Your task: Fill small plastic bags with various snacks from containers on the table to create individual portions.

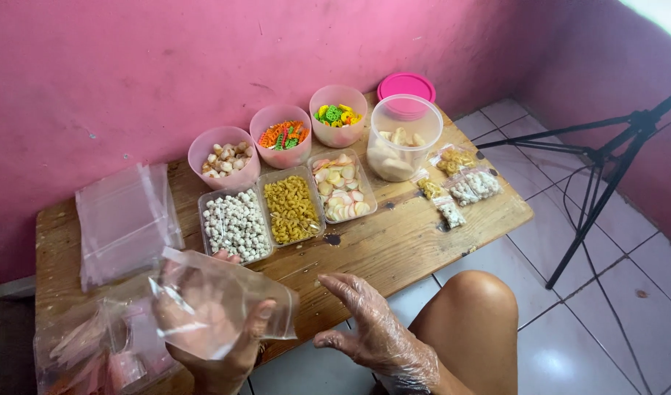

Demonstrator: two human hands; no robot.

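Note:
My left hand [218,329] holds an empty clear plastic bag [225,296] above the near edge of the wooden table [394,241]. My right hand [372,329], in a thin clear glove, hovers open just right of the bag, fingers spread, holding nothing. Beyond the bag stand three rectangular trays: white round crackers [236,223], yellow curled crackers [291,208], and pink-edged white slices [341,186].
Three pink tubs [280,135] of snacks line the pink wall, beside a clear tub [402,139] and its pink lid [406,86]. Filled small bags [460,186] lie at the table's right. Stacks of empty bags [123,219] sit left. A tripod [606,168] stands on the tiled floor.

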